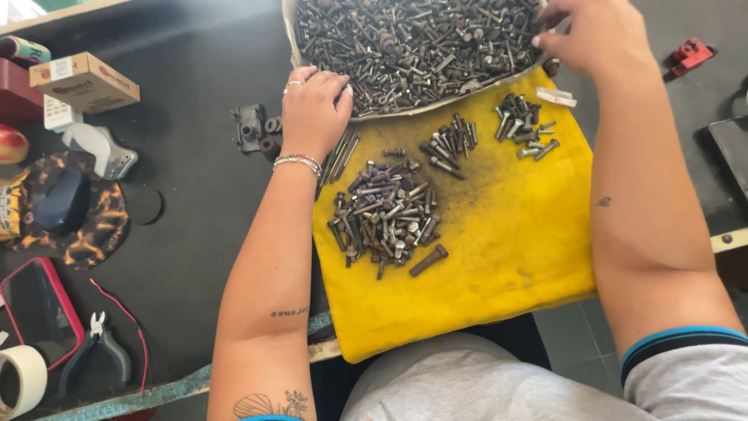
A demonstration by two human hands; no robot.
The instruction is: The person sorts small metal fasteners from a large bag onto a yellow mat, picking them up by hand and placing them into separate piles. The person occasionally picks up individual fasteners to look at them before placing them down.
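The big heap of mixed bolts and screws point(413, 47) fills a shallow tray point(290, 31) at the far edge of the tabletop point(195, 195), and both my hands are on it. My left hand point(314, 109) lies palm down at the tray's near left rim, fingers loosely curled together with the tips resting among the hardware; I cannot tell whether it pinches anything. My right hand point(596, 35) reaches in from the right at the tray's far right side, wrist bent, fingers curved down into the heap, and what they grip, if anything, is hidden. Both forearms stretch away from me, the left one with a beaded bracelet point(298, 161) at the wrist. Nearer to me, a yellow cloth point(499, 257) lies spread under the tray's near edge and carries sorted groups: a large pile of grey bolts point(383, 214) on its left, a smaller dark cluster point(452, 144) beyond it, and a little group of short bolts point(524, 125) further right. One brown bolt point(429, 260) lies alone just near the large pile. Far left on the tabletop are a cardboard box point(84, 80), a phone in a red case point(39, 308), cutting pliers point(97, 351) and a roll of tape point(19, 380).
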